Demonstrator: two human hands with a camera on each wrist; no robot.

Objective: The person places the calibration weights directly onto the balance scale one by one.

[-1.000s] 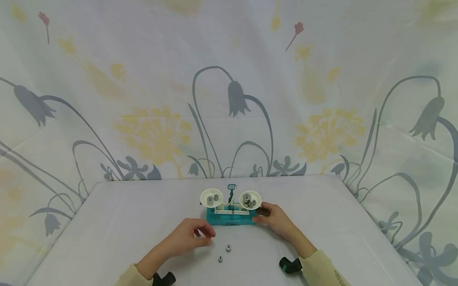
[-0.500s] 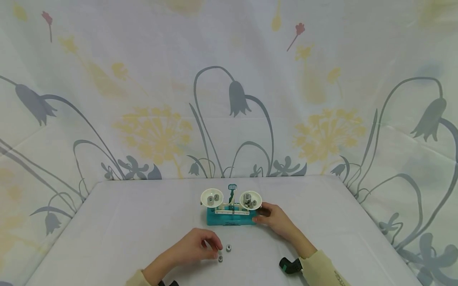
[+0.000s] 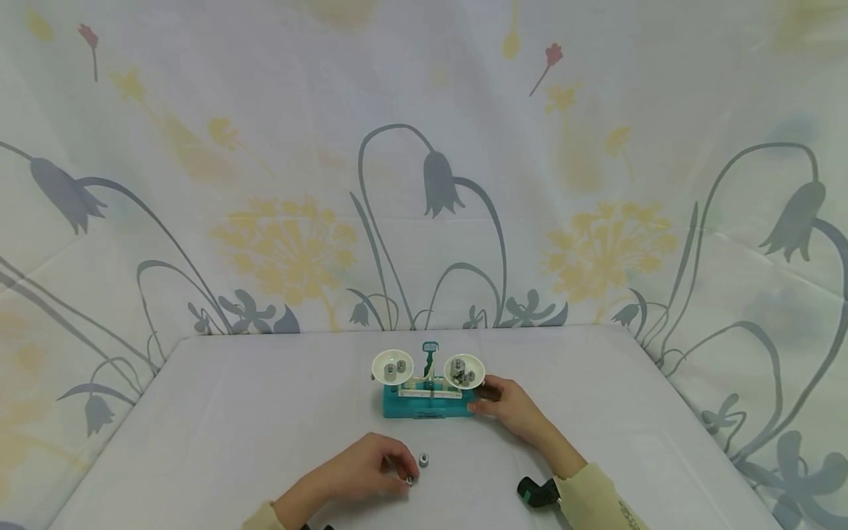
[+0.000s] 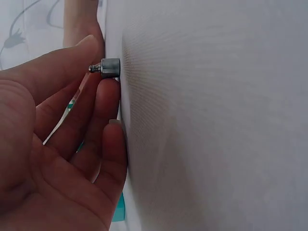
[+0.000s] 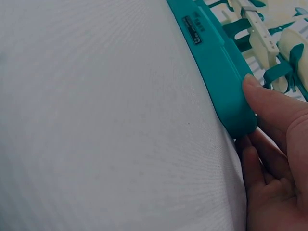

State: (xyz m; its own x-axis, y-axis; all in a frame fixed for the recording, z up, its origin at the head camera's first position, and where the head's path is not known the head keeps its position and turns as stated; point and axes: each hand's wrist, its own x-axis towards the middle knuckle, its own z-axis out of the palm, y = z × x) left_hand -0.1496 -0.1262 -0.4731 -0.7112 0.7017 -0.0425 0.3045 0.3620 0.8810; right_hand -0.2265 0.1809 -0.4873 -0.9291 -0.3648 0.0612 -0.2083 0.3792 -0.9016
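A person's right hand [image 3: 509,406] grips the right end of a teal and cream plastic balance scale [image 3: 424,407], while the left hand [image 3: 367,465] bends over a small silver cylindrical metal weight with a knobbed top [image 4: 111,68] on the table in front of the scale. The left hand's grip is narrow, its thumb and curled fingers close about the weight; whether the tips press against the metal cannot be told. The weight stands upright, its base at the cloth. Just beside those fingertips, between them and the scale, stands a second silver knobbed weight [image 3: 424,460]. On the right, the thumb lies over the top edge of the scale's base, the other fingers bent at its end. At the scale's left side, a round cream pan [image 3: 380,365] holds two silver weights [image 3: 390,372]; at its right side, a matching cream pan [image 3: 475,364] carries a larger silver weight [image 3: 457,365] and smaller ones crowded beside it. A white cloth [image 3: 265,390] covers the table under the scale. To the scale's front right, a black angular device [image 3: 538,492] sits by a pale yellow sleeve [image 3: 592,497]. Behind the scale rises a pale fabric backdrop [image 3: 318,147] printed with grey bellflowers and yellow blossoms.
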